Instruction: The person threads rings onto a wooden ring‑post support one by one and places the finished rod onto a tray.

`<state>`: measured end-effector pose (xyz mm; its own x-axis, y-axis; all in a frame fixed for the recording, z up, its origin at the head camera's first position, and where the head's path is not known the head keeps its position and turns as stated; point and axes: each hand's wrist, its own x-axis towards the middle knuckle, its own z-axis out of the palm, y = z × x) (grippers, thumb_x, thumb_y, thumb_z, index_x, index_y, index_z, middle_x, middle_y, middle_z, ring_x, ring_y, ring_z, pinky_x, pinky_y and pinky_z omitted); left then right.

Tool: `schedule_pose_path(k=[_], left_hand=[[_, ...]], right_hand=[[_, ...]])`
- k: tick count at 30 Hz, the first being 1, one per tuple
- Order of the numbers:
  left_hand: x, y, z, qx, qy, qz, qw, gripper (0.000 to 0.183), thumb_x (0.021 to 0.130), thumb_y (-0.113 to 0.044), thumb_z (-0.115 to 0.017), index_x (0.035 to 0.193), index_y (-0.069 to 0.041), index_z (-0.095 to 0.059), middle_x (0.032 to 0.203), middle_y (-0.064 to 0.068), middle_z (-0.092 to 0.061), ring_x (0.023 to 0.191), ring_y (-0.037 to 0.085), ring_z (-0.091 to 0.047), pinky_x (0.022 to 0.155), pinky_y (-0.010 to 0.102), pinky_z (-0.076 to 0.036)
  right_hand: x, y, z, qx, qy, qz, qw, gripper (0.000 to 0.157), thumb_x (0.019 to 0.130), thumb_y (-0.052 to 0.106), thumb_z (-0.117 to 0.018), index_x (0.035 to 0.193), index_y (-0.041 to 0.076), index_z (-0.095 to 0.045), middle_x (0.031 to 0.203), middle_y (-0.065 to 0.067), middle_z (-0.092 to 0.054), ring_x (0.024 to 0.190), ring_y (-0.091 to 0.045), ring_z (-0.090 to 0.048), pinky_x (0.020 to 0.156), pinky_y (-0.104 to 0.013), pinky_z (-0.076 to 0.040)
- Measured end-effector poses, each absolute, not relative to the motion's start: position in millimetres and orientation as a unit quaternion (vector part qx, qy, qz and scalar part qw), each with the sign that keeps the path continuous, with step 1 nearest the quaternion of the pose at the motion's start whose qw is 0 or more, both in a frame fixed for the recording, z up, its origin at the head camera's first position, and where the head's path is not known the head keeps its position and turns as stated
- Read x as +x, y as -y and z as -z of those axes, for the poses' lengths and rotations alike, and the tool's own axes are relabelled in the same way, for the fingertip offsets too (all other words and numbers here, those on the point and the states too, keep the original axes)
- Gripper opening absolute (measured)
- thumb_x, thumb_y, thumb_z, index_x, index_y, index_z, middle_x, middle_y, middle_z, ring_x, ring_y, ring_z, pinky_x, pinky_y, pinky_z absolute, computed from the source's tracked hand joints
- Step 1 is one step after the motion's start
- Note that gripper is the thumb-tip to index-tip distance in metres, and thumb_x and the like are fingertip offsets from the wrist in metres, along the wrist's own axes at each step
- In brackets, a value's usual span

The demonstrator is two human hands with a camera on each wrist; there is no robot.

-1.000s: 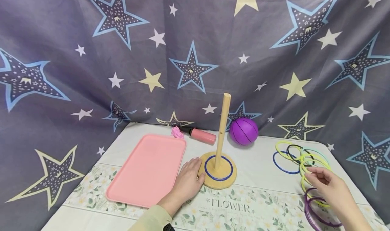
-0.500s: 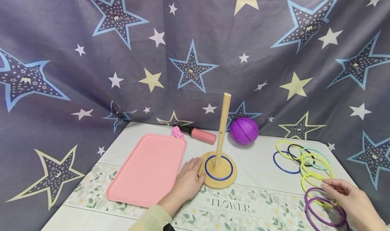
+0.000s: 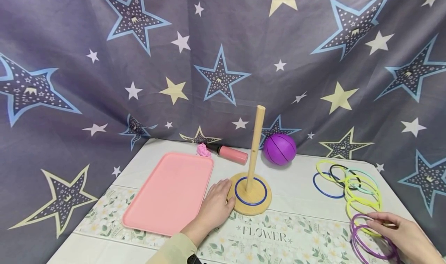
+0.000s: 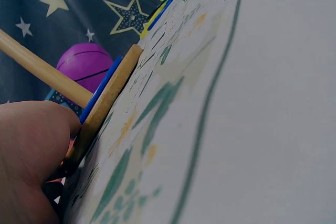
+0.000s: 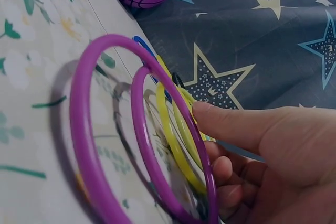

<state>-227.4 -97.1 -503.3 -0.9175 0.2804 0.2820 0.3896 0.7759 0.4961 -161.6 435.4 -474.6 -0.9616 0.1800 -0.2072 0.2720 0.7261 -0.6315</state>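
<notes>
My left hand rests with its fingers laid on the edge of the round wooden base, whose upright peg rises from the middle. A blue ring lies flat round the foot of the peg. At the right, my right hand pinches the edge of a purple ring between thumb and fingers. That ring stands a little off the cloth, its shadow beside it. Just behind it is a second purple ring. Yellow rings overlap beyond them.
Past the yellow rings lie a black ring, a light green ring and another blue ring. A pink tray lies left of the base. Behind stand a purple ball, a pink-and-black pump and a crumpled pink item.
My right hand has moved from the yellow rings down and right to the purple rings, and its fingertips have come to the upper purple ring's edge. My left hand has stayed on the base.
</notes>
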Motion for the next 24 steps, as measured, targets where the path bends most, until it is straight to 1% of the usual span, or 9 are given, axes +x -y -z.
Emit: schedule_pose_path(k=[4,7,10,13,15,19,21,24], left_hand=[[-228.5,96.7,504.3,-0.178,0.938,0.283,0.096,0.057,0.109,-0.020,-0.065,0.157,0.009,-0.052,0.163,0.029,-0.051,0.156,0.046,-0.043,0.132,0.059,-0.028],[-230.1,96.7,506.4,-0.178,0.938,0.281,0.097,0.057,0.109,-0.020,-0.064,0.157,0.009,-0.053,0.163,0.028,-0.051,0.156,0.045,-0.043,0.132,0.059,-0.028],[-231.9,96.7,508.6,-0.176,0.940,0.276,0.096,0.058,0.109,-0.022,-0.064,0.157,0.008,-0.053,0.163,0.027,-0.051,0.156,0.045,-0.043,0.133,0.059,-0.028],[-233.4,96.4,510.7,-0.175,0.941,0.273,0.097,0.057,0.109,-0.022,-0.064,0.157,0.008,-0.054,0.163,0.027,-0.051,0.157,0.044,-0.043,0.133,0.058,-0.028],[-233.9,96.1,511.4,-0.172,0.942,0.272,0.094,0.058,0.109,-0.023,-0.064,0.157,0.007,-0.054,0.164,0.026,-0.051,0.157,0.043,-0.042,0.133,0.057,-0.027],[-233.8,95.9,511.1,-0.168,0.942,0.274,0.092,0.058,0.109,-0.023,-0.064,0.157,0.007,-0.054,0.164,0.026,-0.051,0.157,0.043,-0.042,0.134,0.057,-0.027],[-233.8,95.9,510.7,-0.167,0.943,0.274,0.091,0.058,0.109,-0.023,-0.064,0.157,0.007,-0.054,0.164,0.026,-0.051,0.158,0.043,-0.042,0.134,0.056,-0.026],[-234.1,95.9,511.1,-0.168,0.943,0.273,0.091,0.058,0.109,-0.023,-0.064,0.158,0.007,-0.053,0.164,0.026,-0.050,0.158,0.043,-0.042,0.134,0.056,-0.026]], right_hand=[[-160.2,-436.7,475.8,0.112,-0.932,0.338,0.069,0.064,0.101,0.052,-0.080,0.133,-0.003,-0.075,0.121,-0.013,-0.077,0.089,-0.008,-0.064,0.069,-0.024,-0.052],[-159.2,-438.1,475.6,0.104,-0.938,0.322,0.077,0.063,0.101,0.054,-0.079,0.133,0.000,-0.077,0.121,-0.012,-0.078,0.089,-0.009,-0.062,0.070,-0.025,-0.050],[-158.6,-439.5,476.4,0.108,-0.936,0.323,0.092,0.069,0.100,0.057,-0.079,0.132,-0.004,-0.075,0.121,-0.016,-0.077,0.092,-0.014,-0.061,0.072,-0.028,-0.052],[-158.1,-441.3,477.7,0.122,-0.929,0.334,0.105,0.076,0.098,0.060,-0.079,0.133,-0.007,-0.073,0.119,-0.016,-0.076,0.094,-0.019,-0.059,0.072,-0.029,-0.053],[-157.4,-442.0,479.0,0.124,-0.922,0.349,0.111,0.074,0.099,0.056,-0.080,0.133,-0.009,-0.072,0.117,-0.014,-0.076,0.093,-0.020,-0.059,0.071,-0.030,-0.054],[-156.0,-440.7,481.1,0.112,-0.907,0.391,0.111,0.054,0.103,0.033,-0.082,0.131,-0.011,-0.071,0.113,-0.011,-0.077,0.091,-0.015,-0.063,0.071,-0.028,-0.058],[-155.0,-438.9,481.3,0.108,-0.900,0.408,0.110,0.045,0.102,0.023,-0.082,0.129,-0.012,-0.072,0.110,-0.009,-0.077,0.088,-0.013,-0.064,0.071,-0.028,-0.059],[-153.7,-436.1,480.0,0.110,-0.894,0.419,0.112,0.038,0.103,0.018,-0.080,0.126,-0.011,-0.073,0.108,-0.006,-0.077,0.085,-0.012,-0.064,0.069,-0.028,-0.059]])
